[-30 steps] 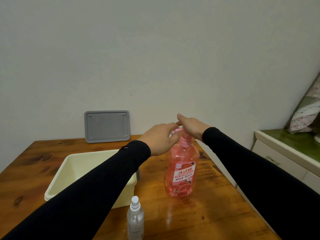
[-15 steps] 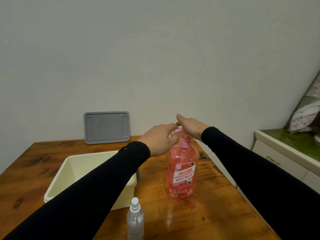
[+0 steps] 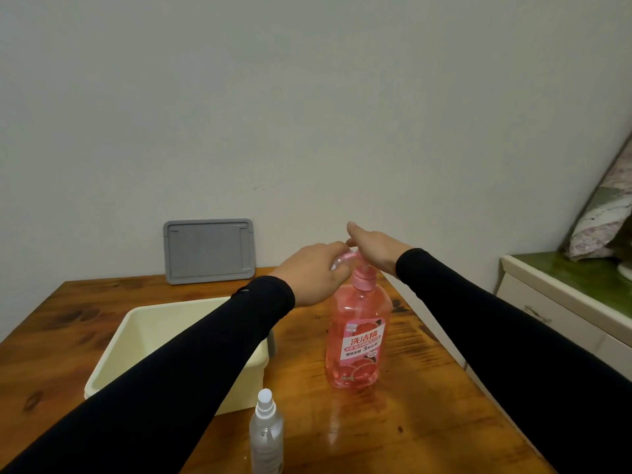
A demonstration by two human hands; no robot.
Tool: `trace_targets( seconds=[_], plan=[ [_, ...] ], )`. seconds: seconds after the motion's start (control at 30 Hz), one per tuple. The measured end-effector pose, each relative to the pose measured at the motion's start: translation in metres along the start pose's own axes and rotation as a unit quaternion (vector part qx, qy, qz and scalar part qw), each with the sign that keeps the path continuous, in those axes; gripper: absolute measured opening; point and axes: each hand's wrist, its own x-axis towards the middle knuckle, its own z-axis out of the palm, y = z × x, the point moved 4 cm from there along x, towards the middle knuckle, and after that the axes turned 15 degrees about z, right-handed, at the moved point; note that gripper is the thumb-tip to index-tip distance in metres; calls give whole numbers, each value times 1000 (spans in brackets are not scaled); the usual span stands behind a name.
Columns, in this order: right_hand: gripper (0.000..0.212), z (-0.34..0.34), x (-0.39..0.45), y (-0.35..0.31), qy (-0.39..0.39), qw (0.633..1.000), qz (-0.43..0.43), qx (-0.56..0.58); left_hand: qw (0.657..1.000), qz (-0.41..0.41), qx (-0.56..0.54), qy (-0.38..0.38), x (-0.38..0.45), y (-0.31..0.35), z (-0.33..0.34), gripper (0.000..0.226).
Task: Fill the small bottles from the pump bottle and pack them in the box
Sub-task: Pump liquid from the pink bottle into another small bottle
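Almost no change since a moment ago: right hand (image 3: pixel 378 249) flat on pump bottle (image 3: pixel 357 331) head at table centre, left hand (image 3: pixel 316 273) cupped under spout, contents hidden. Filling probably continues; small bottle (image 3: pixel 266 436) waits capped beside box (image 3: pixel 113 364).

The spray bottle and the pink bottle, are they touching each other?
Apart. The head view shows the spray bottle standing nearer the camera and left of the pink bottle, with bare table plainly between them.
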Motion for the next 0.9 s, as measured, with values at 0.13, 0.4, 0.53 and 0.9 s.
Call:
trace_targets(
  seconds=[0.13,0.4,0.53,0.9],
  plan=[
    [65,9,5,10,-1,1000,-1,-16,1000,-2,0,-1,-6,-1,12,43],
    [67,2,-2,1,-18,1000,-7,22,1000,2,5,-9,-1,0,2,40],
    [66,3,2,4,-18,999,-10,40,1000,3,5,-8,0,-1,1,39],
    [68,4,0,4,-14,999,-2,29,1000,-2,9,-15,-2,-3,4,41]
  ],
)
